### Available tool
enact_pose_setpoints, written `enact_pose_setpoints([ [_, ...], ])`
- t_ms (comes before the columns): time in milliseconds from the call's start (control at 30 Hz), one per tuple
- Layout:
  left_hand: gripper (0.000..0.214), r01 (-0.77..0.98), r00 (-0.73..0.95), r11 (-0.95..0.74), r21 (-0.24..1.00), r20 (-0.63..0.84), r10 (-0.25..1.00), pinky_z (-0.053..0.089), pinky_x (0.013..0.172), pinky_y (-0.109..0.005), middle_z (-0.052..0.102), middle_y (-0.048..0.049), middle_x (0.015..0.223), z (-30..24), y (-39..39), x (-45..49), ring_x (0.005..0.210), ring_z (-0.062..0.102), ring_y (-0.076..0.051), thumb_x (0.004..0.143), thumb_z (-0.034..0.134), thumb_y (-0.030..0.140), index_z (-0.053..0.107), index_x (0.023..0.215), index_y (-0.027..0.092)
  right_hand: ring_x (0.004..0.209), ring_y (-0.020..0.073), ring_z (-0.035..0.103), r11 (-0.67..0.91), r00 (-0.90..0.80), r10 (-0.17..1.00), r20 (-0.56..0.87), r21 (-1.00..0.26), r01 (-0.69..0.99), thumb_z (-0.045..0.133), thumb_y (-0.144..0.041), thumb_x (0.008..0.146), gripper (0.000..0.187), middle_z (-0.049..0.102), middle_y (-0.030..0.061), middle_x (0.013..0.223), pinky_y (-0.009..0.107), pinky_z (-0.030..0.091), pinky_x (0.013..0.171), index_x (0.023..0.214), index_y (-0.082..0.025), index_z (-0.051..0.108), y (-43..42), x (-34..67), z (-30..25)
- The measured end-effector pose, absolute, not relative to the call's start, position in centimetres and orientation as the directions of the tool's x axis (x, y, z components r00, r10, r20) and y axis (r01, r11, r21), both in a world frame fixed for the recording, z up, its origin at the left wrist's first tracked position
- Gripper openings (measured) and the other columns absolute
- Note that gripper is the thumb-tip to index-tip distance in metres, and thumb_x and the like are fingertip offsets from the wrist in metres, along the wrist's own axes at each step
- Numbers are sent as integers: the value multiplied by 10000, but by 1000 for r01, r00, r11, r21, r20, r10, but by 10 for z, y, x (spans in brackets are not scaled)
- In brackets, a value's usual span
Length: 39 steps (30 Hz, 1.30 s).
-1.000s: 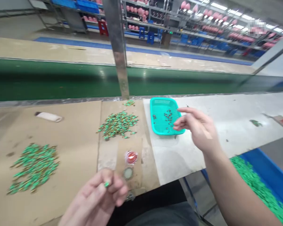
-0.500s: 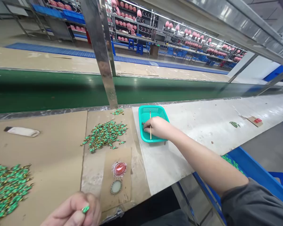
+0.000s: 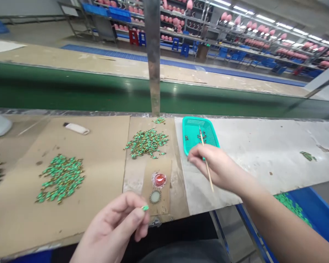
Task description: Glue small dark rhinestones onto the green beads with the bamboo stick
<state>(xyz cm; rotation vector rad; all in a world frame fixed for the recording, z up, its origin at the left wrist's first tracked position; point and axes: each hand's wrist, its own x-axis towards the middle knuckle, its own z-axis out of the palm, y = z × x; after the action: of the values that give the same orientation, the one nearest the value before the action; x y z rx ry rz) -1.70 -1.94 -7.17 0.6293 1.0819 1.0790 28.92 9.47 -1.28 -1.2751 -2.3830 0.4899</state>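
My left hand (image 3: 117,228) is low at the front, its thumb and forefinger pinched on a small green piece (image 3: 145,208). My right hand (image 3: 215,166) hovers just in front of a teal basket (image 3: 194,146) and grips a thin wooden stick (image 3: 207,164) that slants over the basket. A few small dark bits lie inside the basket. A pile of green and gold pieces (image 3: 148,142) sits on cardboard left of the basket. A red lid (image 3: 159,179) and a round pale lid (image 3: 155,196) lie between my hands.
A second green pile (image 3: 61,177) lies on the cardboard at left, with a white tube (image 3: 76,128) behind it. A steel post (image 3: 154,58) rises at the bench's back edge before a green conveyor belt (image 3: 71,91). A blue bin (image 3: 312,215) of green pieces sits below right.
My right hand has drawn back out of the basket toward me, now holding the stick. My left hand keeps its pinch on the green piece. The view has shifted.
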Motion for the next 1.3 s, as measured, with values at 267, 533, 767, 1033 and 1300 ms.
enact_pose_setpoints([
  [267,423,-354,237,446,822,-383,893,517,573,-219,756,-6,658,-55,-22,6,611,641,-150,905,1069,606,863,835,244,848,174,724,798,-614,578,538,-532,285,588,-212,1288,205,809,50,964,288,600,763,1125,-185,709,24,255,-13],
  [533,441,-213,243,414,885,-362,900,567,610,-226,750,-11,617,-38,-22,9,606,637,-161,913,1035,657,875,813,258,818,188,691,827,-633,534,561,-503,252,570,-188,1284,242,782,53,935,320,590,745,1104,-156,728,26,250,-11],
  [767,299,-114,207,361,926,-333,920,601,621,-223,769,-8,631,-33,-21,10,620,689,-174,968,976,496,865,810,268,763,185,653,815,-700,551,455,-473,334,423,-185,1309,433,772,49,901,331,573,694,1058,-143,774,22,249,4],
  [1033,285,-17,175,295,955,-288,941,616,620,-209,786,2,680,-30,-22,9,645,726,-175,1021,912,458,847,808,281,766,236,684,874,-782,475,403,-318,367,347,-132,1290,561,790,112,888,380,596,731,1030,-78,842,22,247,16],
  [1300,336,-96,213,342,935,-316,924,611,678,-218,789,10,686,-38,-28,2,681,715,-176,1052,914,557,834,856,295,830,193,736,834,-732,503,459,-478,274,413,-179,1315,425,814,80,948,322,646,769,1139,-116,795,28,249,5],
])
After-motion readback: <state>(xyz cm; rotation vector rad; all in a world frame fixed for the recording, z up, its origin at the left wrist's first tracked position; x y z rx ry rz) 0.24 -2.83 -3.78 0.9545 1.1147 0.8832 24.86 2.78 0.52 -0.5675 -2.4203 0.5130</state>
